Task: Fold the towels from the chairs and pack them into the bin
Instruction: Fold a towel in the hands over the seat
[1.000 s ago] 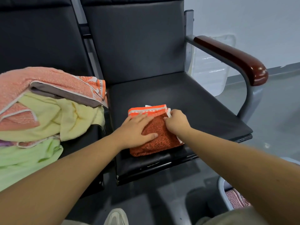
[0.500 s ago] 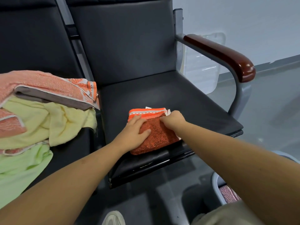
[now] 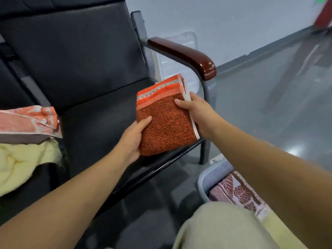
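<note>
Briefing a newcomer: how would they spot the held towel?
Find the black chair with the brown armrest. Over its seat, the left hand and right hand hold a folded towel. Only it is rust-orange; neighbouring towels are pink or yellow.

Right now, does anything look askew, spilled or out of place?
Minor: the folded rust-orange terry towel, held between left hand and right hand, has a white hem strip jutting past its right edge, so layers aren't flush. Nothing else stands out.

Likely waiting room or office lobby: linked black padded chairs (image 3: 80,56) left of right hand (image 3: 199,114) (wood-capped armrest (image 3: 181,54) above it), glossy grey floor (image 3: 269,105) to its right, plain wall (image 3: 215,18) beyond.
</note>
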### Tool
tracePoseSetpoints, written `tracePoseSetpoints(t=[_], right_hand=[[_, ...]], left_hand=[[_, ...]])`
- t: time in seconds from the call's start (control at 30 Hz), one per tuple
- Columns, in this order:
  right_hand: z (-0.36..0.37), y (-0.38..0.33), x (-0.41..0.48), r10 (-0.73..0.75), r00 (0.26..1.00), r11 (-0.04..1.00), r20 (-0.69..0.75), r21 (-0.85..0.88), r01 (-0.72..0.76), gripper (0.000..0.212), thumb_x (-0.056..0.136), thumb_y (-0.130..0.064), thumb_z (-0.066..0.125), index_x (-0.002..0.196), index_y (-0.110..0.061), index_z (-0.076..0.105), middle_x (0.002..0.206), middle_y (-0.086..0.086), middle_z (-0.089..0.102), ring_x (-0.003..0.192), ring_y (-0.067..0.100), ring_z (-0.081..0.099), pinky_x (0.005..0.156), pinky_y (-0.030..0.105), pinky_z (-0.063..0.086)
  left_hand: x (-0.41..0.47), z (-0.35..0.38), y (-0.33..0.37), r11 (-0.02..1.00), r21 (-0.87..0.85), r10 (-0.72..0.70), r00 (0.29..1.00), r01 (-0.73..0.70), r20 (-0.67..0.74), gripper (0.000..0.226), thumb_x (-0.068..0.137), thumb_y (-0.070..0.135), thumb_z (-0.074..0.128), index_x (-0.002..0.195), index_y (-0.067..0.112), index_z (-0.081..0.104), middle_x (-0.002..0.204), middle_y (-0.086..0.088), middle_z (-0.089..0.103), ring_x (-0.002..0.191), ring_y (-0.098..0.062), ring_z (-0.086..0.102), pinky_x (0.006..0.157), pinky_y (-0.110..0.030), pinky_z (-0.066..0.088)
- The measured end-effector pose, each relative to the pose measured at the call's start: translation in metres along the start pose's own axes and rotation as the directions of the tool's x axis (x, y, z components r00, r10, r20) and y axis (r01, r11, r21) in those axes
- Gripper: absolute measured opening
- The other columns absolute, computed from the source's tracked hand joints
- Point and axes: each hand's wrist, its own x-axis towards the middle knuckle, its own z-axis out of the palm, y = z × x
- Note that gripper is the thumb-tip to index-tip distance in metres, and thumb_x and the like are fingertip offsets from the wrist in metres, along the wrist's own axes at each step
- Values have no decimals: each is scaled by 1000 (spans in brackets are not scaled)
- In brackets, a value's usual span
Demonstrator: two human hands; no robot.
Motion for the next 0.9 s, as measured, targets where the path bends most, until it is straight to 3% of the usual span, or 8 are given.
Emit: tracePoseSetpoints(t=[0.13, 0.27, 0.4, 0.53, 0.63, 0.7, 0.8, 0.9], right_hand=[[-91, 26, -33, 2, 987, 999, -159, 53, 7, 33, 96, -6, 59, 127, -12, 61, 121, 17, 70, 112, 36, 66, 98, 49, 53], [-164, 57, -71, 48, 936, 989, -347, 151, 5, 35, 94, -2, 56, 129, -6, 60, 122, 21, 68, 107, 35, 66, 98, 49, 53], [-226, 92, -111, 153, 833, 966, -532, 258, -12, 34, 94, -4, 57, 127, -11, 61, 117, 20, 71, 110, 39, 67, 97, 57, 52], [-272, 140, -159, 257, 707, 944, -659, 328, -37, 31, 94, -3, 57, 122, -13, 64, 112, 15, 74, 105, 35, 70, 92, 51, 55], [-300, 180, -198, 339, 574, 936, -745, 328, -126, 26, 94, -6, 60, 118, -14, 66, 109, 10, 75, 103, 31, 71, 89, 47, 55], [-313, 208, -221, 389, 460, 921, -798, 336, -196, 23, 93, -8, 63, 116, -13, 65, 107, 10, 74, 102, 31, 70, 93, 49, 54], [-317, 241, -248, 450, 328, 887, -831, 371, -277, 24, 95, -9, 62, 120, -10, 62, 109, 8, 71, 98, 26, 68, 91, 45, 53], [-315, 269, -265, 492, 240, 859, -837, 421, -293, 24, 97, -10, 61, 120, -14, 59, 110, 6, 69, 95, 22, 65, 87, 41, 50]], left_hand=[[15, 59, -26, 987, 159, -58, 989, 35, 139, 36, 93, 23, 63, 129, 17, 60, 120, -11, 71, 109, -28, 69, 95, -45, 54], [26, 120, -64, 951, 306, -147, 941, 49, 305, 27, 94, 15, 61, 121, 15, 63, 113, -9, 74, 99, -22, 70, 84, -34, 56], [37, 180, -115, 890, 441, -308, 861, 112, 404, 25, 95, 10, 59, 120, 12, 61, 110, -10, 73, 92, -20, 71, 80, -32, 57], [44, 219, -175, 767, 619, -514, 739, 168, 436, 21, 94, 3, 57, 113, 10, 60, 105, -13, 71, 90, -23, 69, 81, -36, 57], [44, 240, -224, 623, 781, -591, 683, 49, 429, 24, 89, 9, 68, 112, 13, 60, 111, -11, 70, 100, -25, 67, 97, -48, 53], [38, 250, -258, 511, 858, -636, 645, -59, 424, 31, 84, 21, 74, 112, 19, 61, 113, -7, 70, 104, -25, 68, 98, -49, 53], [27, 255, -301, 356, 900, -683, 587, -252, 435, 34, 85, 27, 75, 116, 22, 63, 116, -1, 69, 106, -19, 66, 100, -39, 51], [15, 254, -331, 331, 875, -666, 570, -353, 482, 41, 86, 25, 75, 123, 16, 61, 119, -3, 69, 106, -18, 66, 97, -33, 50]])
